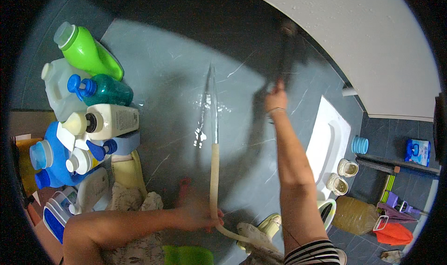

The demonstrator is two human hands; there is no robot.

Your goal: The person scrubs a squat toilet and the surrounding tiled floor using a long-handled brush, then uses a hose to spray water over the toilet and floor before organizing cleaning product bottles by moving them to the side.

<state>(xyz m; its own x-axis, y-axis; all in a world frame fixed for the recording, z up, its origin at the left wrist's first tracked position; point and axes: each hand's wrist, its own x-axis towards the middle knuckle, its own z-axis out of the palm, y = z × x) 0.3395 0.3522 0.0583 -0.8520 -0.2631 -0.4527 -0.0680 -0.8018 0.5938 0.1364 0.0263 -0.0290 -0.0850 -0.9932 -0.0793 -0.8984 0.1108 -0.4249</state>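
My left hand (204, 216) grips a cream ribbed hose (214, 181) near the bottom of the view. A clear stream of water (214, 108) runs from the hose's open end onto the grey marbled tile floor (164, 125), which is wet and reflects light. The hose's other end curves down past my right foot. My right hand (277, 100) reaches out over the floor, fingers bent, beside a dark blurred long shape; shadow hides whether the fingers hold it. A blurred red thing (184, 188) shows just beyond my left forearm.
Left: a green bottle (92, 54), teal pump bottle (110, 90), white pump bottle (118, 122) and blue jug (59, 153). Right: a white squat toilet (330, 136), clogs (337, 184) and a large plastic bottle (354, 214). A pale panel (391, 55) overhangs upper right. Yellow slippers (270, 226) are on my feet.
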